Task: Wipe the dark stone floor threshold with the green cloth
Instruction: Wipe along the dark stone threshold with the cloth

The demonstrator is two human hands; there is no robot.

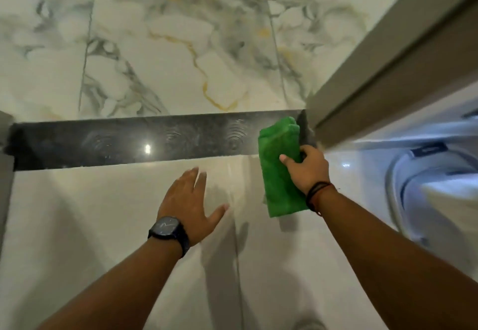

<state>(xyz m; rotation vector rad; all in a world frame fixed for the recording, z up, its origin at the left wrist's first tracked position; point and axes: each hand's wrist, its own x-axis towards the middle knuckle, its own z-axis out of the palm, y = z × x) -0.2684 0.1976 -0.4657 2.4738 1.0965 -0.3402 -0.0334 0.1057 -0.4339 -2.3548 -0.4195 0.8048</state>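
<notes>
One green cloth (278,164) pinched in right fingers (285,160), over threshold (129,143), left fingers (196,174) spread.

marble floor (181,45): veined grey and gold, beyond the grip
door frame (388,66): grey, just right of the grip
plain tiles (103,213): pale, glossy, left of the grip

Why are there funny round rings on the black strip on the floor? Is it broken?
Not broken, it seems. The dark stone floor threshold shows faint ringed swirls and a dusty haze, which look like smears or residue. The right hand holds the folded green cloth at the strip's right end; the left hand is open.
</notes>
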